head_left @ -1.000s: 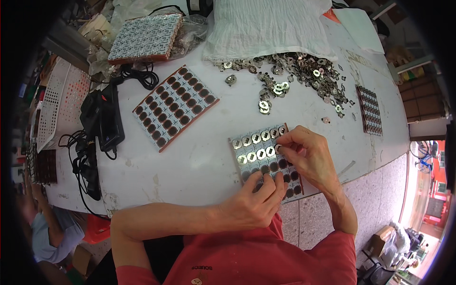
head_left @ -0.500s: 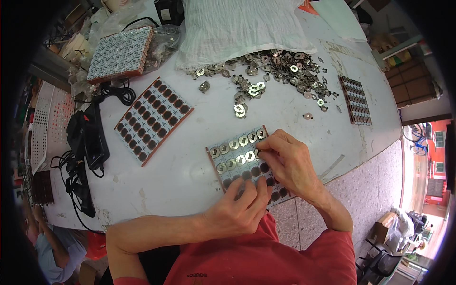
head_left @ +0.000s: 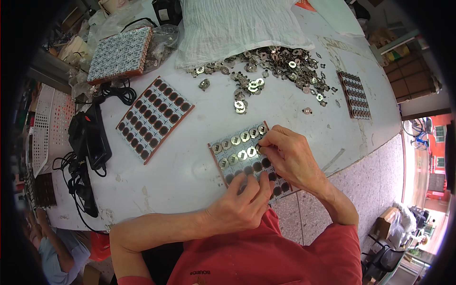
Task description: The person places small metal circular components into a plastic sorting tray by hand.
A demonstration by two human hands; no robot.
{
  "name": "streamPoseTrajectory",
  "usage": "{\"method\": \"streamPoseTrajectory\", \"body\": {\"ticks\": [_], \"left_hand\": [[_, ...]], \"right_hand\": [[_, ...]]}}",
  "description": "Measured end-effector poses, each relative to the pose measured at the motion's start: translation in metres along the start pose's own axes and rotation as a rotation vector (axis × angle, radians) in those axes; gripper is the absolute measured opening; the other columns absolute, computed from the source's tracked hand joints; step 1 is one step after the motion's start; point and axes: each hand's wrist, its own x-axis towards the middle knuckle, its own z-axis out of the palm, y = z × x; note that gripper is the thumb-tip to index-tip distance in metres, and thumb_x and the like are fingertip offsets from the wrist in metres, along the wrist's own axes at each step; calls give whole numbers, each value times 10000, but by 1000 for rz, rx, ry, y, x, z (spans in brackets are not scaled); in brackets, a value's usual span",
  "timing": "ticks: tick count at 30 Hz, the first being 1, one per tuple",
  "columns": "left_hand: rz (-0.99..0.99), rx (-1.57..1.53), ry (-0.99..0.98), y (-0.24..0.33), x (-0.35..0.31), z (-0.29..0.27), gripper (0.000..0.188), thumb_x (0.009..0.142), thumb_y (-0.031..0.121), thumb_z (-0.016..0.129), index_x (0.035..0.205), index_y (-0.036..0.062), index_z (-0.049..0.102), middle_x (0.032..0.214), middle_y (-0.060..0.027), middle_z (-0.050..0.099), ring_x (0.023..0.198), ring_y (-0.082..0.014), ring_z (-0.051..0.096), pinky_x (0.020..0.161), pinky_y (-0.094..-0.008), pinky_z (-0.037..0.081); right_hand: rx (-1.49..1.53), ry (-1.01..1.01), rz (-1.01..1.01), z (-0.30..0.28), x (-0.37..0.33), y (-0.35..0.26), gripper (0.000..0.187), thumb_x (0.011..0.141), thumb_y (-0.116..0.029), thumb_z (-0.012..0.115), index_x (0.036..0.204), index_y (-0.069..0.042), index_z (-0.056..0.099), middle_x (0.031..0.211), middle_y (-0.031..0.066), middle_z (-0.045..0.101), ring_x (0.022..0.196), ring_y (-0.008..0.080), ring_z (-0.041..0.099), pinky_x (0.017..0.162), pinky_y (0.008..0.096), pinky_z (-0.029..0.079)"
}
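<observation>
Near the table's front edge lies a circuit board panel [head_left: 216, 159], pale with rows of dark round pads. Shiny round metal clips [head_left: 244, 136] cover the two far rows of pads. My right hand [head_left: 292, 156] is over its right side, thumb and fingertips pinched on a round metal clip [head_left: 259, 148] at the right end of the second row; the fingers mostly hide it. On the nearer rows rests my left hand [head_left: 240, 204], its fingers bent and apart, the tips touching the panel. What lies under its palm is hidden.
Loose metal clips [head_left: 285, 66] are heaped beyond the panel, by a white woven sack [head_left: 237, 28]. Another panel [head_left: 156, 118] lies left, a smaller one [head_left: 354, 95] far right. Stacked panels [head_left: 121, 54], a black power adapter [head_left: 92, 137] and cables stand left. A person [head_left: 59, 251] sits lower left.
The whole view has shifted slightly. Both hands keep nearly the same places on the panel, with the right hand still pinching at the end of the second row.
</observation>
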Motion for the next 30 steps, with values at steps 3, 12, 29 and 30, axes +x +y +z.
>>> {"method": "streamPoseTrajectory", "body": {"ticks": [3,12,29,30], "left_hand": [[-4,-2,-1,0,-1,1,430,803,334,693,1067,-1,748,1139,-191,678,953,-300,624,843,-426,561],[-25,-73,-23,-1,-1,0,502,793,363,723,1127,-12,707,1202,-202,655,976,-301,618,876,-425,548],[-50,-120,-72,-3,-1,-2,579,760,416,761,1136,-16,679,1296,-287,618,1008,-294,587,884,-402,525],[-59,-108,-75,-3,-1,-3,579,760,416,761,1136,-16,679,1296,-287,618,1008,-294,587,884,-402,525]], "right_hand": [[-1,35,-38,1,-4,3,108,837,62,689,943,48,669,829,121,620,671,233,611,605,337,481],[249,158,212,-13,-19,12,209,840,50,693,1049,30,697,913,133,701,773,178,674,683,310,531],[-2,159,41,-30,60,28,179,833,-46,699,1002,11,713,894,139,681,761,268,670,701,360,532],[3,154,28,-26,68,26,179,833,-46,699,1002,11,713,894,139,681,761,268,670,701,360,532]]}}
